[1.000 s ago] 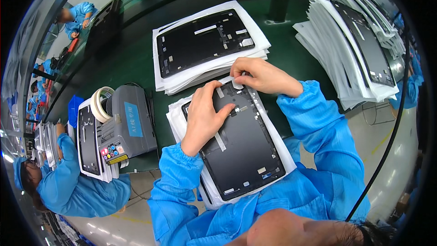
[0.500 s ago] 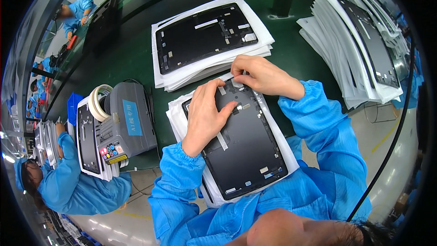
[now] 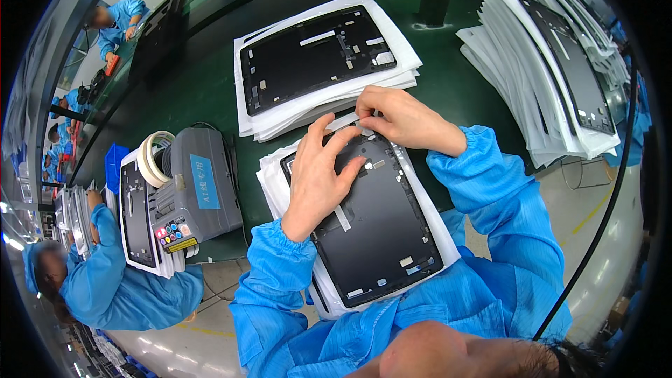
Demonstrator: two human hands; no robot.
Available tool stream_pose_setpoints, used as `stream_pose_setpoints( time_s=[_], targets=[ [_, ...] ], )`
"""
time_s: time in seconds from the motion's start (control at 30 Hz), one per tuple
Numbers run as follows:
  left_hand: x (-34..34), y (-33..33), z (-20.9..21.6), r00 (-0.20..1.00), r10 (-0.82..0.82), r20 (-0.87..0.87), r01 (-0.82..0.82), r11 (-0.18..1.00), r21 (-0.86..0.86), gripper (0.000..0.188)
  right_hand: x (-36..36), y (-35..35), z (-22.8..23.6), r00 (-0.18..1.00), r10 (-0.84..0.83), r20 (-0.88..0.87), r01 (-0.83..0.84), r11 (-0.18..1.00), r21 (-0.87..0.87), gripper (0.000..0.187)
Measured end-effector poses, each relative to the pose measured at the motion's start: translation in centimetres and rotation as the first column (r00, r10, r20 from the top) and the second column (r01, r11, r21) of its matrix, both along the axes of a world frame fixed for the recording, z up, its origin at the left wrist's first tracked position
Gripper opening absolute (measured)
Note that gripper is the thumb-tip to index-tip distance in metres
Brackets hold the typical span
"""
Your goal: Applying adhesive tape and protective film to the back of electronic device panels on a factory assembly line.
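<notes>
A black tablet-like back panel (image 3: 381, 227) lies in front of me on white protective sheets (image 3: 442, 236), with small pads and tape pieces along its borders. My left hand (image 3: 316, 180) rests over its left far part, fingers spread and thumb stretched toward the middle. At the panel's far edge my right hand (image 3: 406, 120) is closed in a pinch. A thin pale strip (image 3: 342, 122) reaches from its fingertips toward my left fingers; the pinched end is hidden.
Beyond the panel stands a stack of similar black panels (image 3: 301, 56) between white sheets. More stacked panels (image 3: 560, 63) lean at the right. At left are a grey tape dispenser (image 3: 203, 189), tape rolls (image 3: 148, 161) and a blue bin (image 3: 114, 166). A co-worker (image 3: 112, 280) sits at the left.
My left fingers have lifted and spread further apart. The pale strip now shows between my hands at the panel's far edge. My right hand stays in almost the same place.
</notes>
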State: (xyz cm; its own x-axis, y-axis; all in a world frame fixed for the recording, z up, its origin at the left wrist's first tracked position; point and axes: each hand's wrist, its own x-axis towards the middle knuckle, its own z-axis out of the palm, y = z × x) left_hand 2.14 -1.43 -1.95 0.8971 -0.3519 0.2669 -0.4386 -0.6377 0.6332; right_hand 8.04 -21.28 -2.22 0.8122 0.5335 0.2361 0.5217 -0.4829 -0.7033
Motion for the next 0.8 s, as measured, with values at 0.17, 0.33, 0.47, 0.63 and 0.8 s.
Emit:
stream_pose_setpoints(
  time_s=[0.17, 0.33, 0.47, 0.63, 0.8],
  targets=[
    [-0.02, -0.02, -0.28, 0.996, -0.028, 0.090, 0.023, 0.998, 0.064, 0.034, 0.00, 0.01, -0.06, 1.000, 0.003, 0.012, -0.003, 1.000, 0.007, 0.008],
    [-0.05, -0.18, -0.24, 0.989, -0.048, 0.139, 0.031, 0.992, 0.126, 0.027, -0.12, 0.08, -0.04, 1.000, -0.009, -0.010, 0.009, 1.000, 0.011, 0.009],
    [-0.06, -0.28, -0.22, 0.986, -0.057, 0.156, 0.032, 0.988, 0.154, 0.026, -0.10, 0.10, -0.40, 1.000, -0.007, 0.024, 0.007, 1.000, 0.025, 0.009],
    [-0.09, -0.34, -0.34, 0.981, -0.066, 0.182, 0.036, 0.986, 0.165, 0.026, -0.07, 0.11, -0.87, 0.998, -0.010, 0.057, 0.008, 0.999, 0.042, 0.010],
    [-0.07, -0.35, -0.22, 0.982, -0.070, 0.178, 0.041, 0.986, 0.163, 0.027, -0.01, 0.15, -0.93, 0.999, -0.017, 0.045, 0.015, 0.999, 0.039, 0.010]
  ],
)
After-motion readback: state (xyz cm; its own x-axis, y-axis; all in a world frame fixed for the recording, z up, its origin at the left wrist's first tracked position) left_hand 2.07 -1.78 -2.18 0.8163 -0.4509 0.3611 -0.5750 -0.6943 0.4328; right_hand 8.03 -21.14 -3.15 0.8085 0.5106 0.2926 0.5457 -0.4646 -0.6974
